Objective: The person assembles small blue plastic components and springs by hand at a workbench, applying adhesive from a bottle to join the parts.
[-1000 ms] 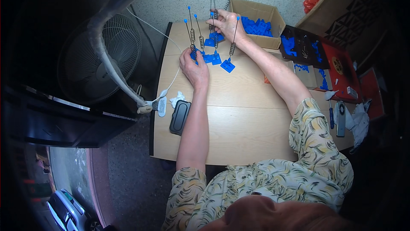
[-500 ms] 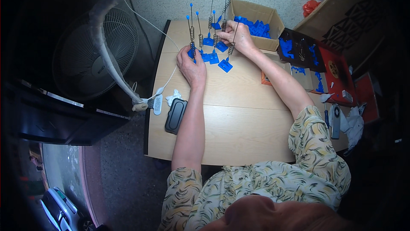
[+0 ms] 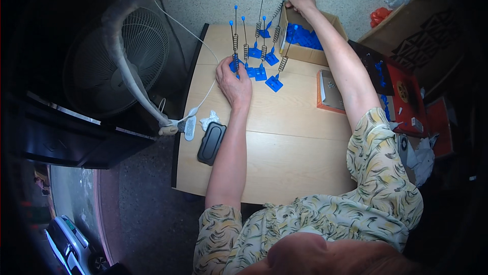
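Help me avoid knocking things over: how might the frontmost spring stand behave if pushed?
The spring stand would probably sway, its thin rod rising from a coil. Its flat blue base may resist tipping. It looks light, being so slender.

This looks like a small improvised workshop; whether it is in a home or a shop, I cannot tell. The table [image 3: 284, 153] carries parts in batches: spring pieces [image 3: 274, 83] stand toward its far edge, a carton [image 3: 307, 56] of blue parts [image 3: 302, 36] sits at that edge, and an orange box [image 3: 319, 92] of small bits lies toward the right edge. A large fan [image 3: 145, 46] stands beyond the left edge, and a speckled wall [image 3: 223, 0] rises behind. Everyday things (a black case [image 3: 212, 144] near the left edge, for one) share the surface. Past the near left corner, beyond the floor [image 3: 152, 209], a car [image 3: 76, 249] shows, so outdoors seems close.
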### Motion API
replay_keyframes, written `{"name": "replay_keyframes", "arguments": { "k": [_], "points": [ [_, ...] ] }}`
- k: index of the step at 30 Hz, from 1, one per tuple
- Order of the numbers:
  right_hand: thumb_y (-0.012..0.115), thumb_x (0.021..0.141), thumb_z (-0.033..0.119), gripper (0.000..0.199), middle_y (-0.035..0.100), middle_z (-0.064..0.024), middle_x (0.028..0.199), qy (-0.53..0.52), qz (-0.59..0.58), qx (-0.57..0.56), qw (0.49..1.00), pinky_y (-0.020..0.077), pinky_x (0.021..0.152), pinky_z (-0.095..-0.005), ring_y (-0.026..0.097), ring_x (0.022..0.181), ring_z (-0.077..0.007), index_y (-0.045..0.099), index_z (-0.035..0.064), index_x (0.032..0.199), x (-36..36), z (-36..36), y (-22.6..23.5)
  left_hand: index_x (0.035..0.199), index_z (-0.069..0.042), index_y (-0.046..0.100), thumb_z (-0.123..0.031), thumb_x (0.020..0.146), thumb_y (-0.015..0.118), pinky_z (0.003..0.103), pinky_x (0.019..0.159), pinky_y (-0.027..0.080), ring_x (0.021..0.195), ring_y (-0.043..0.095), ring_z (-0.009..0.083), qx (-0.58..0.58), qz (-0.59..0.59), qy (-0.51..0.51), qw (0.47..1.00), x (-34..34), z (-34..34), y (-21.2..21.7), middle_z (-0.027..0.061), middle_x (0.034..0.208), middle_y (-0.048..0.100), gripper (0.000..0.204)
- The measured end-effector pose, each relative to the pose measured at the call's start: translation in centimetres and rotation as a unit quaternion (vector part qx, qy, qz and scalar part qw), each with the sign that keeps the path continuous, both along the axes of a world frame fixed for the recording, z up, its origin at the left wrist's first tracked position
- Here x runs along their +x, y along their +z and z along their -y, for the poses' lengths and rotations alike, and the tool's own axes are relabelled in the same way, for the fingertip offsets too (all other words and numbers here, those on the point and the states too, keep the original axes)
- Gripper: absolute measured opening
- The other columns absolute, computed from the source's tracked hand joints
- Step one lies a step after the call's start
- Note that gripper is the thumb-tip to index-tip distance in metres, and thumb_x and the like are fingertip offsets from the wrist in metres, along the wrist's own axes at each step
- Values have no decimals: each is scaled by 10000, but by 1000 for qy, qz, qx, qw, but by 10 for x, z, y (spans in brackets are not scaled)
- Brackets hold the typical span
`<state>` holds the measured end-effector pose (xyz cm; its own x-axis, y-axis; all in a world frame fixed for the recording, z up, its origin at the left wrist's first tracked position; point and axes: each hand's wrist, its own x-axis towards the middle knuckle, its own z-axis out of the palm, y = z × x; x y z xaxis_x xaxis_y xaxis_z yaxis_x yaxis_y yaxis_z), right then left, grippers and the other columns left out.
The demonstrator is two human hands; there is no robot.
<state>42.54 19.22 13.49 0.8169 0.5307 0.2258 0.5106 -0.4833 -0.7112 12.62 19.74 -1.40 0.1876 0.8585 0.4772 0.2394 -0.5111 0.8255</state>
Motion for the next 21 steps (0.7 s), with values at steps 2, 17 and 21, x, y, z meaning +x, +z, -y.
{"name": "replay_keyframes", "arguments": {
  "k": [2, 17, 21],
  "points": [
    [744, 907, 387, 412, 689, -45, 601, -4, 39, -12, 999, 511, 499, -322, 585, 470, -129, 748, 30, 701, -1, -10, -3, 1207, -39, 623, -116, 897, 694, 471, 1042, 416, 1197, 559, 346, 1, -5, 10, 1000, 1, -4, -1, 136, 1248, 615, 328],
    [687, 968, 292, 298, 755, -76, 743, 207, 108, 12, 972, 582, 678, -371, 727, 686, -185, 781, 28, 867, -48, 6, 7, 1207, 1, 615, -87, 882, 718, 436, 968, 488, 1105, 629, 339, -38, 28, -51, 998, 6, -8, 3, 168, 1179, 639, 351],
    [709, 960, 236, 251, 757, -82, 771, 231, 27, 28, 972, 565, 588, -304, 688, 617, -142, 769, -6, 932, -57, 18, 6, 1242, 5, 610, -105, 876, 738, 427, 969, 497, 1105, 640, 332, -42, 18, -88, 995, 3, -9, 0, 179, 1184, 645, 403]
  ]
}}
